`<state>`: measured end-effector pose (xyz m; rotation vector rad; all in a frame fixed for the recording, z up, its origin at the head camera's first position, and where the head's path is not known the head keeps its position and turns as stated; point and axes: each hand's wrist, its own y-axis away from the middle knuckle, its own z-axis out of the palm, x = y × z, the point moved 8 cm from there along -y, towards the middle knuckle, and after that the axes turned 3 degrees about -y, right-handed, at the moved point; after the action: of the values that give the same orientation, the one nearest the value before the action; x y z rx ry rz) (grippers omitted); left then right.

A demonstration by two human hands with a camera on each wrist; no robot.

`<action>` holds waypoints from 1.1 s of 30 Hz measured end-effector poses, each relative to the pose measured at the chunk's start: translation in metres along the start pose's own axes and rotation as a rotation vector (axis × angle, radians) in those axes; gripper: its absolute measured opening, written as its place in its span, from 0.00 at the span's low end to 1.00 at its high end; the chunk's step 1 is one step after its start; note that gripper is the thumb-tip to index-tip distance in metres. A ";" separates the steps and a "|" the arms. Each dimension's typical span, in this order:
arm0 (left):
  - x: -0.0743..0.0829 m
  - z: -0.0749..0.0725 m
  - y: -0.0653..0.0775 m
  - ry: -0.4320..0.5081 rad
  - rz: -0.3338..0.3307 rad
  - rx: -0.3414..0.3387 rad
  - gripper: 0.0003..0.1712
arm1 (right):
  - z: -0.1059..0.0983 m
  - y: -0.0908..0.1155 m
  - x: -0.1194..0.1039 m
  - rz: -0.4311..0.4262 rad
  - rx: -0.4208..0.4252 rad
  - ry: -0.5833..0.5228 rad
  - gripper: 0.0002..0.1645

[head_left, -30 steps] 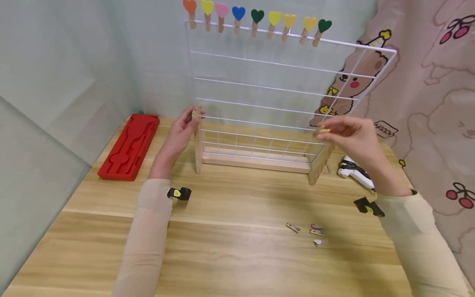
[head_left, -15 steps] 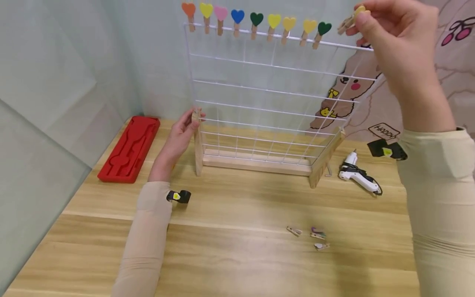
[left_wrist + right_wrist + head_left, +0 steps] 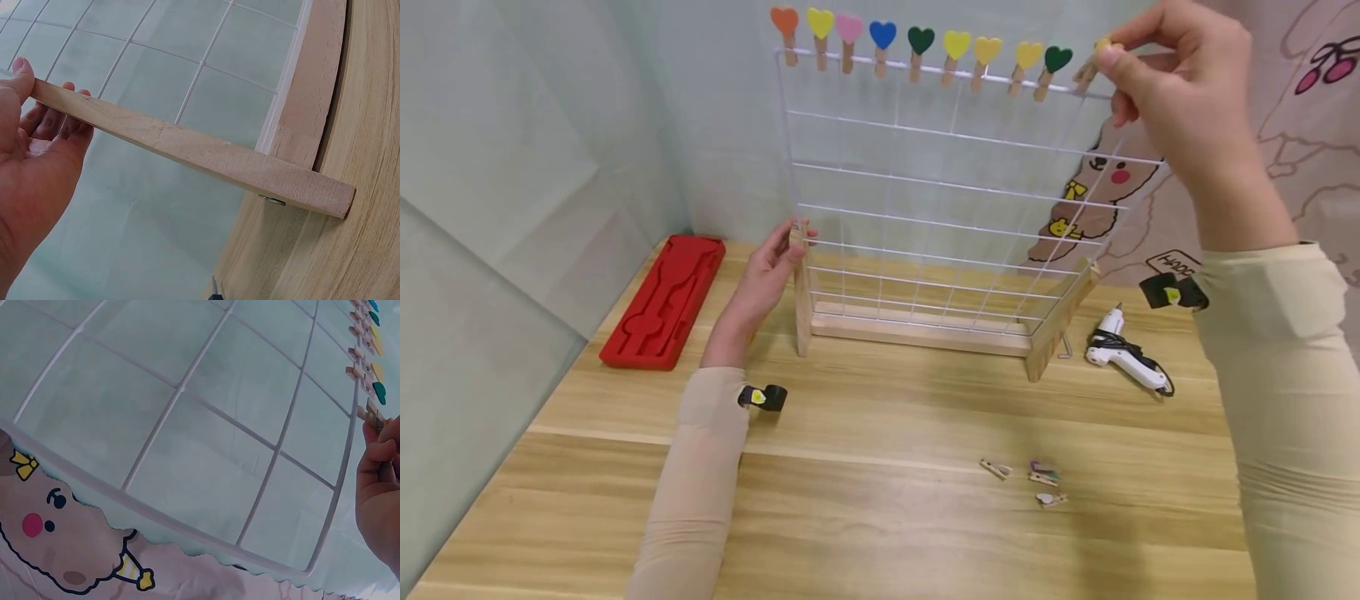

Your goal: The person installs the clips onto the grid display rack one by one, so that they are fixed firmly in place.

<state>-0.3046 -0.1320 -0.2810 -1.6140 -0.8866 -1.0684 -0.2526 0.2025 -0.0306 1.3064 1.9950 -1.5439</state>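
A white wire grid (image 3: 887, 176) stands upright in a wooden base, with a row of heart-topped wooden clothespins along its top bar, the last a dark green one (image 3: 1058, 59). My right hand (image 3: 1198, 100) pinches another clothespin (image 3: 1084, 77) with a yellow heart, its jaws at the top bar just right of the green one. The right wrist view shows this clothespin (image 3: 373, 419) at the bar, partly hidden by the fingers. My left hand (image 3: 766, 268) grips the upper end of the base's left wooden post (image 3: 187, 147), thumb on one side and fingers on the other.
Several loose clothespins (image 3: 1043, 477) lie on the wooden table (image 3: 865, 517) at front right. A white glue gun (image 3: 1123, 354) with its black cord and a hex key (image 3: 1065, 348) lie right of the base. A red moulded tray (image 3: 662, 304) is at left.
My right hand has risen from beside the right post to the top bar with the yellow-heart clothespin, then shifted left and slightly down onto the bar. The left hand has stayed put.
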 end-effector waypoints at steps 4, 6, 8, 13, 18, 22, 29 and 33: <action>-0.001 0.000 -0.001 -0.005 -0.009 0.005 0.26 | 0.005 -0.001 0.003 0.001 -0.007 0.102 0.10; -0.001 0.000 0.000 -0.006 -0.008 0.004 0.26 | 0.006 -0.001 0.005 -0.009 -0.007 0.151 0.09; -0.001 0.000 0.000 -0.004 -0.006 -0.001 0.26 | 0.006 -0.001 0.006 -0.030 -0.006 0.213 0.10; -0.001 0.001 0.000 -0.003 -0.006 -0.003 0.26 | 0.006 -0.001 0.008 -0.048 -0.005 0.291 0.15; -0.002 0.000 0.001 -0.007 -0.013 -0.001 0.26 | 0.008 0.001 0.009 -0.028 -0.025 0.255 0.17; -0.002 0.000 0.001 -0.007 -0.010 -0.006 0.26 | 0.008 0.004 0.008 -0.024 -0.030 0.212 0.17; -0.002 0.000 0.000 -0.003 -0.005 -0.004 0.28 | 0.007 0.027 -0.003 -0.108 -0.037 0.146 0.25; 0.000 0.000 -0.001 -0.004 -0.009 -0.002 0.28 | 0.012 0.056 -0.015 -0.241 -0.052 0.227 0.27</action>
<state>-0.3059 -0.1322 -0.2808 -1.6163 -0.8963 -1.0723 -0.2036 0.1859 -0.0590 1.3116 2.3937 -1.4873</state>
